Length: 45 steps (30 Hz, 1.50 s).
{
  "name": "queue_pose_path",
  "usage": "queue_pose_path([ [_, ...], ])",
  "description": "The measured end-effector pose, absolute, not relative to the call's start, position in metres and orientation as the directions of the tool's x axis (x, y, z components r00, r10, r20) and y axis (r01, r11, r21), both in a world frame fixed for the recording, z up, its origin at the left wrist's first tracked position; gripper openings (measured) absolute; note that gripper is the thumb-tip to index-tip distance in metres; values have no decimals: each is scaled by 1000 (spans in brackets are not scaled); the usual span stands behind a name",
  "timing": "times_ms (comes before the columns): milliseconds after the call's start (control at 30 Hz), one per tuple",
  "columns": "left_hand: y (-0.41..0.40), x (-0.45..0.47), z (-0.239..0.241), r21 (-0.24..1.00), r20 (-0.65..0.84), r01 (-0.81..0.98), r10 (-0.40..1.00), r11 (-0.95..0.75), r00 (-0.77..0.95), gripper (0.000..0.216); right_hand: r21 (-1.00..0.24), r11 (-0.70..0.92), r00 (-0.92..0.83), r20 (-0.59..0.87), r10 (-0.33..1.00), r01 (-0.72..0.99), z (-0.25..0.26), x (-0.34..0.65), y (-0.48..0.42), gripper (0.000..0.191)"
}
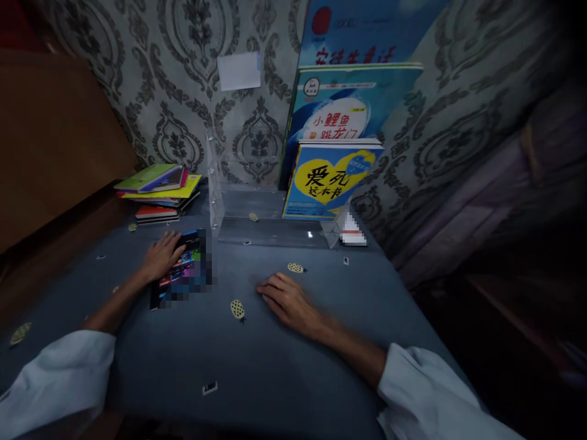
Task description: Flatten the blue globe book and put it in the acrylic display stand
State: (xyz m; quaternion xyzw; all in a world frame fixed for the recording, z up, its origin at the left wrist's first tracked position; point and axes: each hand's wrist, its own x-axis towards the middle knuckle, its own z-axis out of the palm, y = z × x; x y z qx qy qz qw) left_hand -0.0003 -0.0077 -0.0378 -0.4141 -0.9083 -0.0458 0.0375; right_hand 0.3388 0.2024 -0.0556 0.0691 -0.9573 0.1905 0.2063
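Note:
My left hand lies over the left edge of a dark book with a colourful cover, its fingers stretched across the cover. The book rests tilted on the blue-grey tablecloth, and part of its cover is blurred out. Palm down on the cloth, my right hand holds nothing; its fingers are loosely extended and slightly bent. Beyond both hands stands a clear acrylic rack. In its right part several books lean in steps, with a blue book bearing a yellow heart in front and a teal book behind it.
A stack of books sits at the back left, beside a brown panel. Patterned wallpaper rises behind the table, with a white card on it. A small white item stands right of the rack, near the table's right edge.

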Motion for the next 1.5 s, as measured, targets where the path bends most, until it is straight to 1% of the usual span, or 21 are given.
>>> queue_pose_path([
  [133, -14, 5, -59, 28, 71, 777, 774, 628, -629, 63, -331, 920, -911, 409, -59, -208, -56, 339, 203, 27],
  [533, -24, 59, -63, -3, 95, 864, 860, 504, -501, 61, -319, 929, -918, 392, -53, -190, -54, 339, 201, 24],
  [600, -24, 69, -63, -5, 103, 880, 876, 474, -471, 60, -326, 934, -919, 394, -6, -146, -56, 339, 202, 22],
  [667, -22, 77, -65, -8, 112, 894, 889, 448, -444, 60, -347, 935, -910, 406, 85, -67, -59, 339, 203, 22],
  [733, -18, 84, -66, -6, 118, 904, 898, 427, -424, 59, -379, 925, -898, 402, 179, 15, -63, 339, 204, 25],
  [800, -13, 92, -68, 2, 124, 911, 904, 413, -410, 59, -404, 911, -899, 368, 239, 77, -64, 339, 204, 29],
  [967, 5, 116, -67, 33, 135, 930, 920, 366, -367, 60, -415, 896, -918, 273, 287, 157, -60, 340, 203, 35],
  [1133, 31, 138, -71, 65, 153, 946, 934, 317, -323, 60, -412, 880, -904, 237, 355, 237, -61, 347, 219, 41],
  [1233, 53, 151, -75, 82, 183, 959, 942, 270, -281, 58, -436, 853, -875, 242, 418, 287, -64, 353, 234, 42],
  [1333, 78, 167, -76, 87, 197, 970, 950, 228, -241, 57, -487, 822, -848, 263, 461, 296, -67, 357, 246, 43],
  [1500, 117, 202, -71, 63, 163, 963, 949, 261, -268, 58, -573, 770, -780, 332, 531, 281, -71, 360, 256, 40],
])
